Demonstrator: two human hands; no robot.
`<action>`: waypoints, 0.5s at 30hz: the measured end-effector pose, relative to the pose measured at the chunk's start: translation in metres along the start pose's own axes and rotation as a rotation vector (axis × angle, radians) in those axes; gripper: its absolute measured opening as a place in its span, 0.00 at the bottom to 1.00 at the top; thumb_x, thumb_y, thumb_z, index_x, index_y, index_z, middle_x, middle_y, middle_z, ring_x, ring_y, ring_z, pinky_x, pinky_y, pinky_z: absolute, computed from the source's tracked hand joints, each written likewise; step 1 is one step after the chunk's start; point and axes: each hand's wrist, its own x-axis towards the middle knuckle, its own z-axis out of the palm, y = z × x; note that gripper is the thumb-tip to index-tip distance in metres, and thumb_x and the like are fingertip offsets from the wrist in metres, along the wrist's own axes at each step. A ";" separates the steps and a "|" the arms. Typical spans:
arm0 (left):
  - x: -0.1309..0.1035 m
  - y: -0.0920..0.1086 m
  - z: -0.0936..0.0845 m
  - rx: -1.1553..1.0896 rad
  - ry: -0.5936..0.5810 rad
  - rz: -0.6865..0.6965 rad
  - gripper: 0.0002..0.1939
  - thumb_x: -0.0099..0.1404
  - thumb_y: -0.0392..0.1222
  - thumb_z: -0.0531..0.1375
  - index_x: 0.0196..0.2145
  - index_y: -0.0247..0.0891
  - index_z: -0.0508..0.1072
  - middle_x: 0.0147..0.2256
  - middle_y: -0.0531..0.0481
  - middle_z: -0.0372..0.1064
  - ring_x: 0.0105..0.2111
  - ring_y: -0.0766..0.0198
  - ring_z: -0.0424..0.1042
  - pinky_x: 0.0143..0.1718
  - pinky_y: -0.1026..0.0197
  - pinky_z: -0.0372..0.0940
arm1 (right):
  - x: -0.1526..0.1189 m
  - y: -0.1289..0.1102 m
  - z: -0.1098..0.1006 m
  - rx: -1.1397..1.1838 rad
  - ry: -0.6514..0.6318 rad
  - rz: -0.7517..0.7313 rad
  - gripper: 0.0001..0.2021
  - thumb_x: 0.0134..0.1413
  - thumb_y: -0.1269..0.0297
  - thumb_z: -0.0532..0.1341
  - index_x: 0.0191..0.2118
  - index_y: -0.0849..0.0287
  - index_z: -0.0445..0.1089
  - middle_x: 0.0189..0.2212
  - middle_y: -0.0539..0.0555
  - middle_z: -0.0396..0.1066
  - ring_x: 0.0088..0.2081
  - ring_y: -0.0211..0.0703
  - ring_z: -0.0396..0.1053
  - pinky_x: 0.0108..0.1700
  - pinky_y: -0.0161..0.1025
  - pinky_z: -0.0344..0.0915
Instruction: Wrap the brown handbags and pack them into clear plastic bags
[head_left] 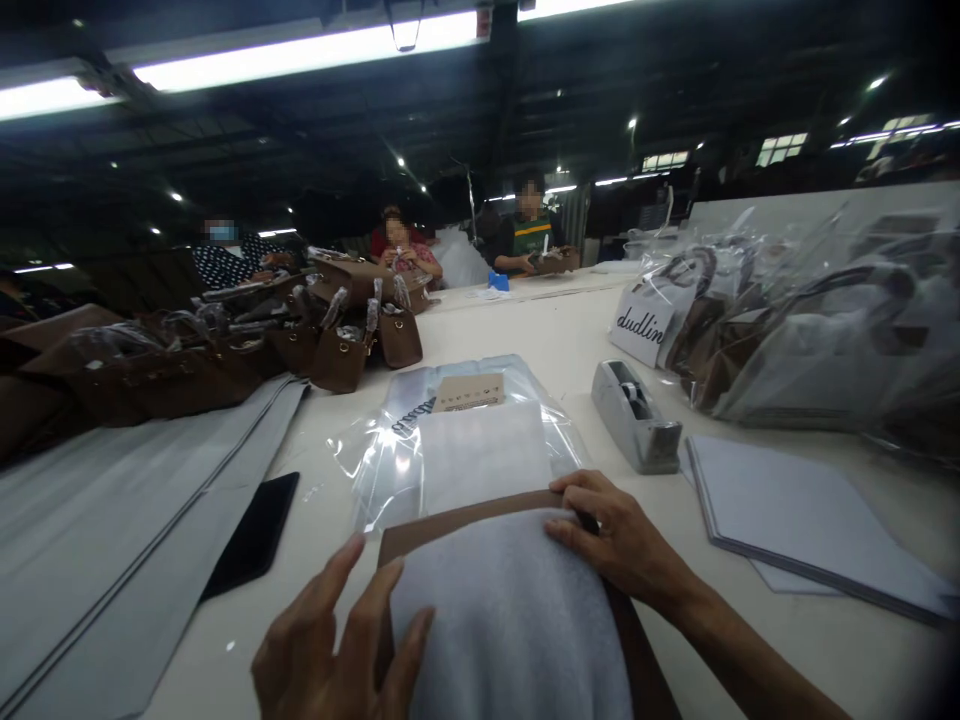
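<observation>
Directly before me is a brown bag (465,515), its near face covered by a white foam sheet (510,610). My left hand (345,640) is at the bag's left edge, fingers apart, with fingertips touching the sheet. At the top right corner, my right hand (611,530) pinches the bag's edge, thumb on the sheet and fingers over the rim. Just beyond the bag lie transparent plastic bags (390,460), with a folded white sheet (484,450) and a tan printed card (472,390) on them.
A tape dispenser (636,415) and stacked white sheets (802,510) are at right, below plastic-wrapped handbags (817,340). On the left are brown handbags (165,370), large pale sheets (135,540) and a black flat object (253,535). Several people work across the table (480,335).
</observation>
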 end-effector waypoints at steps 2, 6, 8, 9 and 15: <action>0.016 0.017 0.000 -0.150 -0.050 0.155 0.14 0.60 0.39 0.59 0.44 0.36 0.68 0.51 0.41 0.60 0.47 0.52 0.62 0.47 0.50 0.59 | 0.000 0.001 0.001 -0.024 0.008 -0.010 0.10 0.51 0.62 0.59 0.23 0.58 0.61 0.40 0.54 0.65 0.43 0.43 0.63 0.44 0.41 0.61; 0.035 0.048 0.023 -0.408 -0.315 0.412 0.15 0.63 0.38 0.54 0.47 0.36 0.66 0.49 0.48 0.64 0.48 0.56 0.62 0.48 0.55 0.62 | 0.000 0.001 0.004 -0.075 0.012 -0.039 0.10 0.52 0.61 0.58 0.25 0.59 0.62 0.39 0.55 0.65 0.42 0.44 0.63 0.44 0.42 0.61; 0.039 0.053 0.037 -0.444 -0.520 0.392 0.19 0.64 0.44 0.52 0.52 0.37 0.62 0.51 0.49 0.63 0.49 0.55 0.61 0.49 0.52 0.62 | 0.000 0.000 0.002 -0.090 0.019 -0.050 0.10 0.53 0.60 0.57 0.25 0.58 0.63 0.38 0.56 0.66 0.42 0.44 0.64 0.44 0.42 0.61; 0.041 0.053 0.041 -0.460 -0.609 0.377 0.21 0.64 0.46 0.51 0.53 0.38 0.60 0.52 0.50 0.63 0.50 0.55 0.61 0.50 0.50 0.61 | 0.002 -0.001 0.000 -0.092 -0.002 -0.048 0.10 0.53 0.59 0.57 0.25 0.58 0.63 0.38 0.55 0.66 0.42 0.44 0.64 0.44 0.42 0.62; 0.047 0.044 0.042 -0.541 -0.741 0.305 0.21 0.63 0.47 0.52 0.53 0.43 0.59 0.53 0.52 0.61 0.49 0.54 0.60 0.48 0.47 0.60 | 0.059 0.013 -0.025 -0.098 0.051 0.056 0.19 0.49 0.52 0.59 0.45 0.58 0.64 0.41 0.55 0.69 0.42 0.45 0.67 0.41 0.41 0.65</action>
